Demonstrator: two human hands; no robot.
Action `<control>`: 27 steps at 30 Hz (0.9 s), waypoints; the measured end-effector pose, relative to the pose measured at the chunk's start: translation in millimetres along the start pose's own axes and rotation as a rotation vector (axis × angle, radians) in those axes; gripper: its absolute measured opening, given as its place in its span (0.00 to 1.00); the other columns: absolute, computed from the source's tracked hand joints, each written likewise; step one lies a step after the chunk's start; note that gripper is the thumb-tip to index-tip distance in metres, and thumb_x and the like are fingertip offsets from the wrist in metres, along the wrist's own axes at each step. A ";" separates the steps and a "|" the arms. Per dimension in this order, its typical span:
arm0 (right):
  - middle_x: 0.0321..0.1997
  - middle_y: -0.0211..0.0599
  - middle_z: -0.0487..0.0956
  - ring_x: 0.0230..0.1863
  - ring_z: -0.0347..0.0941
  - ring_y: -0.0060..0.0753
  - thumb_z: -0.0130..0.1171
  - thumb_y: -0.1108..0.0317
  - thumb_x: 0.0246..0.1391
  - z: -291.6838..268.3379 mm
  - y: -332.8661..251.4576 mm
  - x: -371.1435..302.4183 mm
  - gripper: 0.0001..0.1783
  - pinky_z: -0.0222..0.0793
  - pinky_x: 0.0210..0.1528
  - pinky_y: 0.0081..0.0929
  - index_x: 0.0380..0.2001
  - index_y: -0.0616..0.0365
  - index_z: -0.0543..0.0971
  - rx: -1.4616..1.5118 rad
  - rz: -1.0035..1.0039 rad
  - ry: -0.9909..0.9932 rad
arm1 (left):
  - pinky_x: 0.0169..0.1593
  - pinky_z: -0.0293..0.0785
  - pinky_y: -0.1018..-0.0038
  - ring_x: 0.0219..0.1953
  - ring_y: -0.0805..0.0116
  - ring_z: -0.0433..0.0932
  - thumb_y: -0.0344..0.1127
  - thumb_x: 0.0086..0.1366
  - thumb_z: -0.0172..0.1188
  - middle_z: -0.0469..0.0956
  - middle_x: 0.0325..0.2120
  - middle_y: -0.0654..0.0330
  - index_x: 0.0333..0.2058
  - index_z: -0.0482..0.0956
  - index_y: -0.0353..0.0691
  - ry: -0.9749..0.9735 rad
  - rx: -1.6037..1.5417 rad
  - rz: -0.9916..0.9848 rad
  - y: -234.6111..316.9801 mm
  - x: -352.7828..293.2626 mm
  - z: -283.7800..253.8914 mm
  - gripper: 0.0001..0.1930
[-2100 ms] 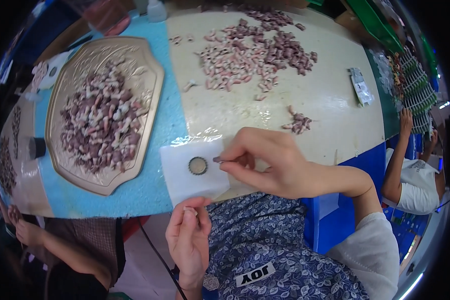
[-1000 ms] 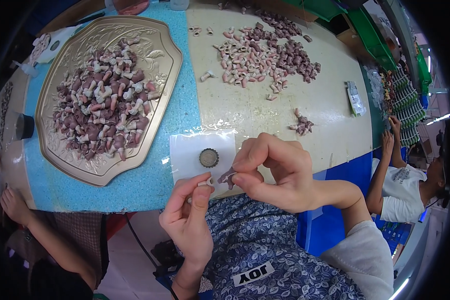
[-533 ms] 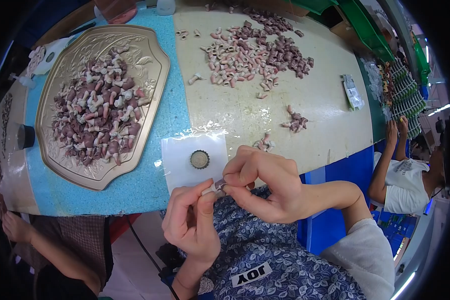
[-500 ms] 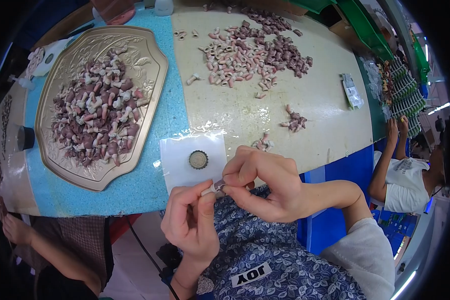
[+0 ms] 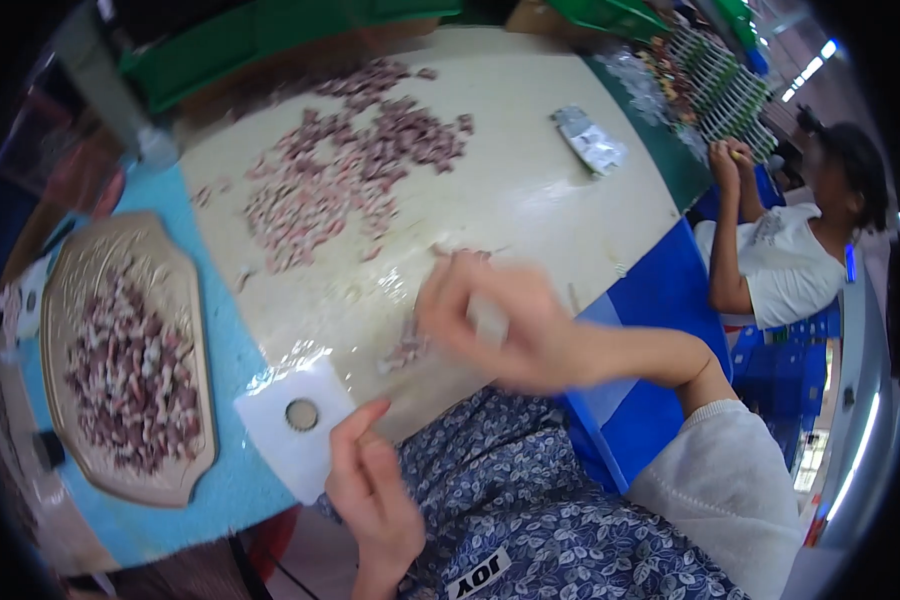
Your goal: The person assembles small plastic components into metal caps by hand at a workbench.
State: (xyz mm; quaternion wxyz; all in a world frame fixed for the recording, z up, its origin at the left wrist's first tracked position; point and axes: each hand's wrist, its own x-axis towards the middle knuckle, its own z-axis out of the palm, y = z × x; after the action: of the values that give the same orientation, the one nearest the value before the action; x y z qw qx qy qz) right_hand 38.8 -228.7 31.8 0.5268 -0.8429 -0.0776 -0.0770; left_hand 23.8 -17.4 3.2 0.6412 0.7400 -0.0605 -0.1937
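Note:
My left hand (image 5: 375, 490) is raised in front of the white sheet (image 5: 270, 425), index finger stretched out and thumb apart from it, with nothing visible between them. On that sheet lies a round, dark-rimmed disc (image 5: 302, 414) like a bottle cap. Blurred by motion, my right hand (image 5: 505, 320) hovers above the pale tabletop near its front edge. Its fingertips are smeared, so whether it holds a piece cannot be told. Just left of it, a small cluster of pink-white and mauve figurine parts (image 5: 405, 348) is partly covered by the hand.
A gold tray (image 5: 185, 262) heaped with joined parts stands on the blue strip at left. Loose pink-white pieces (image 5: 305, 215) and mauve pieces (image 5: 410, 140) spread across the back. A silver packet (image 5: 590, 140) lies right. A person (image 5: 770, 230) works beyond blue bins (image 5: 660, 330).
The hands, earlier pinching a small white-and-mauve part together, have separated. My right hand has moved up and away over the table. The view has swung right, shifting the tray toward the lower left.

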 end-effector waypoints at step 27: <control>0.26 0.37 0.73 0.25 0.72 0.25 0.57 0.75 0.50 34.3 -3.7 18.4 0.08 0.68 0.25 0.21 0.35 0.63 0.74 0.140 0.108 -0.269 | 0.40 0.77 0.77 0.39 0.60 0.81 0.31 0.69 0.49 0.78 0.37 0.44 0.44 0.71 0.25 0.110 -0.589 -0.276 3.0 -36.4 -38.8 0.13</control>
State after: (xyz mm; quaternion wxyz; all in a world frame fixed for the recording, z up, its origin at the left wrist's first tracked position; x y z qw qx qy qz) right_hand 57.7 -195.3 24.1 0.5726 -0.8097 -0.1071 0.0704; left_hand 4.9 30.4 17.6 0.7976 0.5336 0.1337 -0.2474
